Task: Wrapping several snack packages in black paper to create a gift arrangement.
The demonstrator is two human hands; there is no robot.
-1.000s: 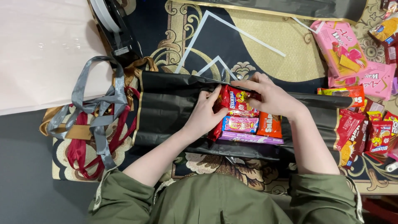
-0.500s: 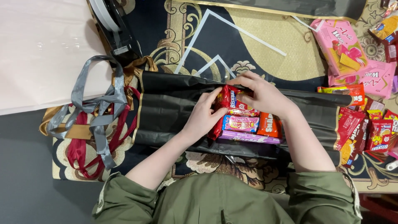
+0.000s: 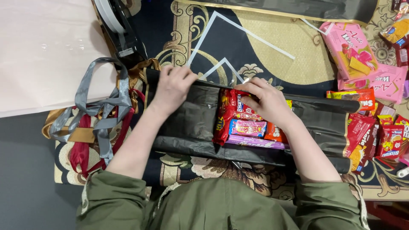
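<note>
Hands on black wrapping sheet point(image 3: 183, 115), mid-frame.
Left hand point(image 3: 172, 87) gripped the sheet's upper edge; right hand point(image 3: 266, 100) pressed flat, fingers together, on the snack packets point(image 3: 243, 123).

The scene is evenly and fairly brightly lit from above, with colours rendered vividly. Only soft, short shadows are cast beneath the left hand point(image 3: 172, 87) and right hand point(image 3: 266, 100). Mild glare is seen on the black wrapping sheet point(image 3: 191, 115) between them. Focus is held sharply throughout; slight wide-angle stretching is noticed toward the edges.
</note>
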